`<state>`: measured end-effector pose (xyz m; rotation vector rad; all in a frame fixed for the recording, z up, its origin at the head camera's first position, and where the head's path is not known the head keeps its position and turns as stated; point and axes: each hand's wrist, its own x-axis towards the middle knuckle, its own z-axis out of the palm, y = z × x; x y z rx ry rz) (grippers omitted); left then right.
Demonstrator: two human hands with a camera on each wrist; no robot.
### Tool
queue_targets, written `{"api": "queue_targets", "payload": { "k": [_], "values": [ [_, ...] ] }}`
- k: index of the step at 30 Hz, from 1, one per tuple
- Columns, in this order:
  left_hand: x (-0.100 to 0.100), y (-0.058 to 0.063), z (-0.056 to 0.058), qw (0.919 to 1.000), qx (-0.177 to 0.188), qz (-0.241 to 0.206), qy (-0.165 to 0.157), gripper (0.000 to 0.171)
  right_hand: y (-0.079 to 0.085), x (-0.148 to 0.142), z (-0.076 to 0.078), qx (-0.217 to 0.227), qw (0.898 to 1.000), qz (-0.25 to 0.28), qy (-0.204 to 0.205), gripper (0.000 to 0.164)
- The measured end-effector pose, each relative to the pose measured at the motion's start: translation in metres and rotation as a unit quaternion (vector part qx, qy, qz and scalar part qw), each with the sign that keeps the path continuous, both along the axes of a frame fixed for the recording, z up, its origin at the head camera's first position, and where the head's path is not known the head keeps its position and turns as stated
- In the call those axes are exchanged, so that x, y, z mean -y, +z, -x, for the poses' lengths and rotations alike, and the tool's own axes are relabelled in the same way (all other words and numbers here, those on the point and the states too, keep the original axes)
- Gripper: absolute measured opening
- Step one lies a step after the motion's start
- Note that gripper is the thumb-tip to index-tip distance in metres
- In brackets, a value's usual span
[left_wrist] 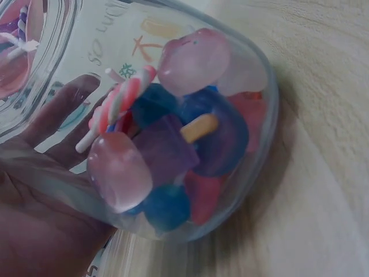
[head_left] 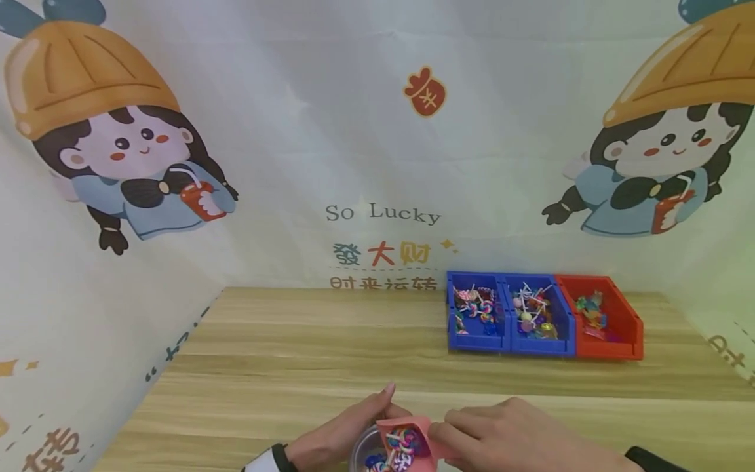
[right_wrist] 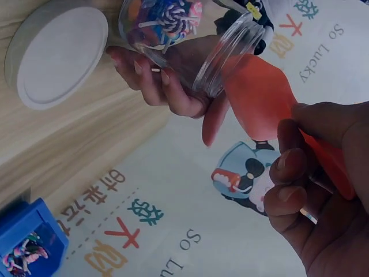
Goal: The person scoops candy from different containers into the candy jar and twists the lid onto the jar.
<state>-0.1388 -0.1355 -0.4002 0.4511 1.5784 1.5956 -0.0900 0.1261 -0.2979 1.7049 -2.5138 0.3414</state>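
Our right grip pinches the pink scoop by its handle; our left grip curls around the clear jar. The scoop lies leftward of our right grip, its long axis running from there to the jar's mouth, where its wide end, holding candies, sits; we cannot tell whether the rims touch.

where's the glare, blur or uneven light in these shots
Head: the backdrop is unevenly lit, with faint creases; left wrist: the jar looks hazy, and the table's wood grain is soft; right wrist: bright glints on the jar's neck, while the right fingers are in shade.
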Motion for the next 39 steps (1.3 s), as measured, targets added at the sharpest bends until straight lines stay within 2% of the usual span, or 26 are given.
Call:
{"api": "queue_targets", "payload": {
  "k": [5, 9, 15, 20, 25, 28, 30, 33, 36, 39],
  "values": [
    [-0.002, 0.001, 0.002, 0.9996, 0.016, -0.022, -0.013, 0.081, 0.003, 0.002, -0.003, -0.047, 0.999, -0.023, 0.004, 0.033],
    [-0.003, 0.002, 0.004, 0.9997, 0.005, -0.021, -0.014, 0.082, 0.004, 0.003, -0.005, -0.084, 0.995, -0.044, 0.003, 0.038],
    [-0.004, 0.003, 0.006, 0.9975, -0.032, -0.049, -0.041, 0.075, 0.006, 0.003, -0.006, -0.082, 0.993, -0.084, -0.012, 0.045],
    [-0.007, 0.002, 0.010, 0.9938, -0.035, -0.088, -0.059, 0.071, 0.006, 0.002, -0.007, -0.072, 0.994, -0.080, -0.018, 0.044],
    [-0.011, 0.002, 0.014, 0.9916, -0.054, -0.099, -0.063, 0.076, 0.005, -0.003, -0.007, -0.046, 0.998, -0.035, -0.016, 0.041],
    [-0.015, 0.005, 0.019, 0.9926, -0.084, -0.075, -0.047, 0.081, 0.004, -0.005, -0.007, -0.047, 0.999, 0.012, -0.014, 0.038],
    [-0.017, 0.006, 0.023, 0.9929, -0.100, -0.056, -0.034, 0.083, 0.002, -0.007, -0.005, -0.064, 0.997, 0.042, -0.020, 0.035],
    [-0.020, 0.009, 0.030, 0.9934, -0.112, -0.027, -0.007, 0.082, -0.001, -0.011, -0.001, -0.074, 0.993, 0.081, -0.041, 0.029],
    [-0.024, 0.012, 0.038, 0.9916, -0.127, -0.016, 0.017, 0.077, -0.002, -0.018, 0.003, -0.094, 0.987, 0.107, -0.077, 0.025],
    [-0.029, 0.013, 0.048, 0.9882, -0.149, -0.015, 0.034, 0.068, -0.002, -0.027, 0.008, -0.077, 0.983, 0.116, -0.123, 0.025]
  ]
}}
